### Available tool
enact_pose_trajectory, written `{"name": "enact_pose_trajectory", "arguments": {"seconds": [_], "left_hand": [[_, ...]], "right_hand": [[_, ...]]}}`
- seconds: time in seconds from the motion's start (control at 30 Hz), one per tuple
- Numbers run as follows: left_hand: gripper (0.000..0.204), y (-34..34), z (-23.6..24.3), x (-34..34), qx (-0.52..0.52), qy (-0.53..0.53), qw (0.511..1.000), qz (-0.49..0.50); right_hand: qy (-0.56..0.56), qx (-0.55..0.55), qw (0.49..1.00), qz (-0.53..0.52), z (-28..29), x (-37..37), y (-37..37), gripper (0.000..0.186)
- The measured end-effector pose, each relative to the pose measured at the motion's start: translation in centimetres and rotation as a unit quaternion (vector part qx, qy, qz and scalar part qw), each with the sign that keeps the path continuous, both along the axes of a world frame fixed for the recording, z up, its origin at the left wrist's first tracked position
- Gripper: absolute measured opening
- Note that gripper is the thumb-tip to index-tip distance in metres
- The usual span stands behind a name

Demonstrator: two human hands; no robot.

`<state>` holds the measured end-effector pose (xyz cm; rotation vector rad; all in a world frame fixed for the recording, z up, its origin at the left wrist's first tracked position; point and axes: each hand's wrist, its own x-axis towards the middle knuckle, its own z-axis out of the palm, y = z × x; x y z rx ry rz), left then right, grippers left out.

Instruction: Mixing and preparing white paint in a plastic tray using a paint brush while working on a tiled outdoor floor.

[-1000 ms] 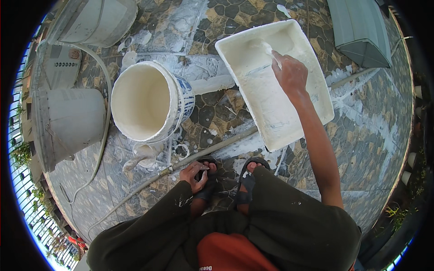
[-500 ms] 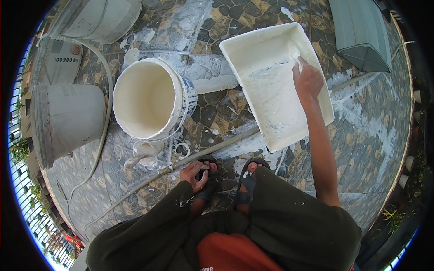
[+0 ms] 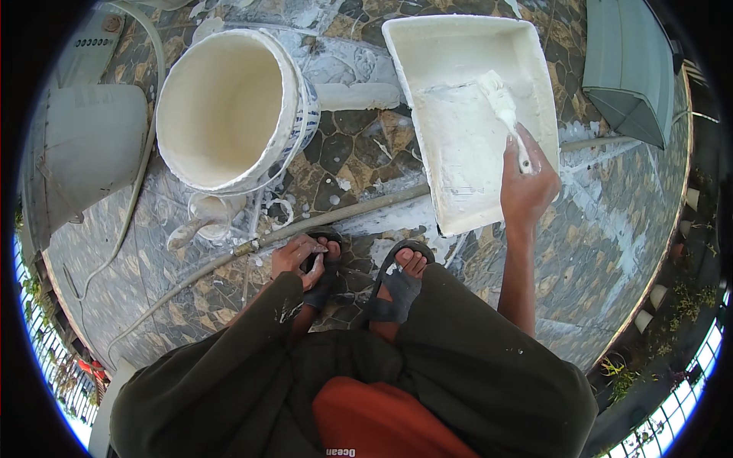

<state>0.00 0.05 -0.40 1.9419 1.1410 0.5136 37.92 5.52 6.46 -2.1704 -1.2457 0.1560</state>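
Note:
My right hand (image 3: pixel 531 179) is closed around the handle of a paintbrush (image 3: pixel 500 103) coated in white. The brush's bristles point away from me, over the sloping inside of a white paint tray (image 3: pixel 466 195), which is smeared with white paint. My left hand (image 3: pixel 299 258) hangs past my left knee beside my left foot, its fingers loosely bent and apart from the thumb. Nothing shows in it. Left of the tray stands a large white bucket (image 3: pixel 298 141), its rim and inner wall coated in white.
A small paint-crusted pot with a handle (image 3: pixel 217 210) sits below the bucket. A pipe (image 3: pixel 351 210) crosses the stone-patterned floor in front of my feet. At the left are a grey-white tub (image 3: pixel 95 145) and a hose (image 3: pixel 130 210). A grey metal casing (image 3: pixel 628 69) stands at the far right.
My right hand has drawn the brush back toward me from the tray's far right side, and the brush now shows fully. The view has shifted; my left hand stays by my foot.

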Motion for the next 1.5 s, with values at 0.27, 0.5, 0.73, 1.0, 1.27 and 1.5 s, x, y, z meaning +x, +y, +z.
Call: {"name": "enact_pose_trajectory", "arguments": {"seconds": [0.27,0.5,0.73,1.0,1.27,1.5], "left_hand": [[0.016,0.2,0.7,-0.3,-0.017,0.03,0.999,-0.014],[0.016,0.4,0.8,0.2,-0.051,0.051,0.997,-0.039],[0.022,0.5,0.6,0.0,-0.039,0.062,0.996,-0.047],[0.018,0.7,0.6,0.2,-0.062,0.062,0.993,-0.074],[0.024,0.2,0.3,-0.6,-0.037,0.088,0.993,-0.07],[0.019,0.1,-0.1,-1.0,0.035,0.081,0.988,-0.129]], "right_hand": [[-0.184,-0.111,0.975,0.051,-2.1,-0.4,-3.1,0.028],[-0.259,-0.253,0.925,0.114,0.7,-1.8,-0.9,0.036],[-0.284,-0.344,0.887,0.122,1.1,-3.0,0.6,0.031],[-0.128,-0.261,0.953,0.084,2.8,0.2,1.0,0.024],[0.019,-0.131,0.988,-0.078,5.0,4.1,-0.8,0.022],[-0.022,-0.143,0.986,-0.082,3.1,2.9,-0.4,0.024]]}}
